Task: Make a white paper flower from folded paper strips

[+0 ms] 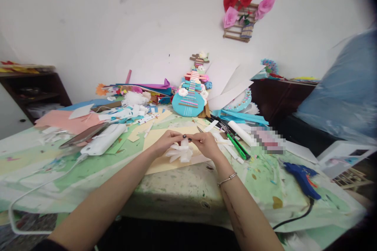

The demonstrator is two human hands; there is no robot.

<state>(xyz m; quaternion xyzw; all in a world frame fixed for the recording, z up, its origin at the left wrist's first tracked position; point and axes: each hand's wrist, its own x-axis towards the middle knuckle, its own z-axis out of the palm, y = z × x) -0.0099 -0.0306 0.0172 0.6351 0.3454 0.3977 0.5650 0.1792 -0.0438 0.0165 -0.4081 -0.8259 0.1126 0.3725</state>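
A white paper flower (180, 153) with several loose, splayed petals hangs below my fingertips, over a cream paper sheet (160, 167) near the table's front edge. My left hand (167, 141) pinches its upper part from the left. From the right, my right hand (206, 144) closes on the same spot, thumb and finger pressed together. The fingertips of both hands nearly meet, and what lies exactly between them is partly hidden. Behind the hands stands a blue paper lute (188, 104) decorated with strings and paper flowers.
Right of my hands lie a green cutter (238, 147), a white paper roll (240, 132) and a blue glue gun (303, 176) with a black cord. A white power bank (103, 140) with a cable, a tablet-like device (82, 135) and paper scraps are on the left.
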